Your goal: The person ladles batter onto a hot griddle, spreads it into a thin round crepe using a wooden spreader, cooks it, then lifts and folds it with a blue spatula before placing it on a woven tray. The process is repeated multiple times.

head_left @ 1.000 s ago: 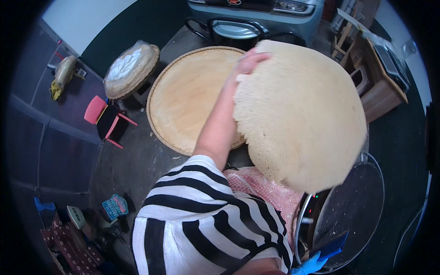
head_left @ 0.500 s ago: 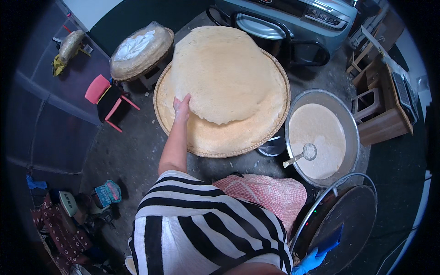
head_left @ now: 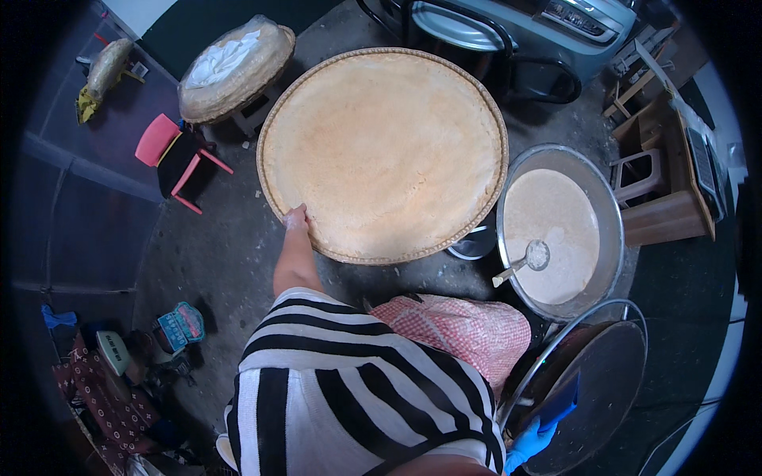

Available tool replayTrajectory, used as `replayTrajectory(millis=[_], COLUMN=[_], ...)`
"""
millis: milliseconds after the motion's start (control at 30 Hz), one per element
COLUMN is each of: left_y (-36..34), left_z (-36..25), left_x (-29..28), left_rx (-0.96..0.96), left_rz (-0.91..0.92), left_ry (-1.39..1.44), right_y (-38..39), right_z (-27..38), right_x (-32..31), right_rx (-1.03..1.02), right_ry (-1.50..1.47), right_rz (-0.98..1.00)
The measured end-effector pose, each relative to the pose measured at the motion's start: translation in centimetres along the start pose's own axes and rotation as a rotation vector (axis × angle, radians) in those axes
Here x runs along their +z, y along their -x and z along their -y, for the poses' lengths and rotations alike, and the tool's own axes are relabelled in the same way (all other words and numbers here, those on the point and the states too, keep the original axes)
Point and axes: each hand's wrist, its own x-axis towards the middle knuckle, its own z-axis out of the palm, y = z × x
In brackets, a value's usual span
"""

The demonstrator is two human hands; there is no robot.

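Observation:
A large round pale flatbread [head_left: 381, 143] lies flat in a wide tray with a braided rim [head_left: 492, 119]. My left hand [head_left: 295, 214] is at its near left edge, fingers closed on the bread's edge. At the lower right, my right hand [head_left: 530, 440] wears a blue glove and grips a flat blue scraper [head_left: 562, 395] over a dark round griddle [head_left: 603, 389] with a metal tube arching beside it. A steel tub [head_left: 611, 206] of pale batter holds a ladle [head_left: 536, 254].
Upper left are a wrapped round basket [head_left: 234, 71] and a pink-backed chair [head_left: 155, 135]. A bluish-grey appliance [head_left: 587, 47] stands behind the tray. A wooden cabinet [head_left: 667, 222] and stool [head_left: 635, 174] are at right. A blue-labelled container [head_left: 178, 325] sits lower left.
The loose flatbread that my left hand held raised now lies spread flat in the tray, and that hand has come down to the near left rim. The batter tub has come into view.

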Motion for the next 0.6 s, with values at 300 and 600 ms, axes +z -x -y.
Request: replayTrajectory(millis=[300, 600], left_y=[1.5, 8.5], left_z=[-1.8, -2.3], left_x=[1.4, 3.0], left_rx=[0.062, 0.670], left_rz=[-0.557, -0.674], left_ry=[0.383, -0.970], right_y=[0.0, 1.2], right_z=[-0.1, -2.0], right_x=[0.3, -1.6], right_rx=[0.033, 0.092], right_ry=[0.000, 0.049], right_rz=[0.032, -0.078])
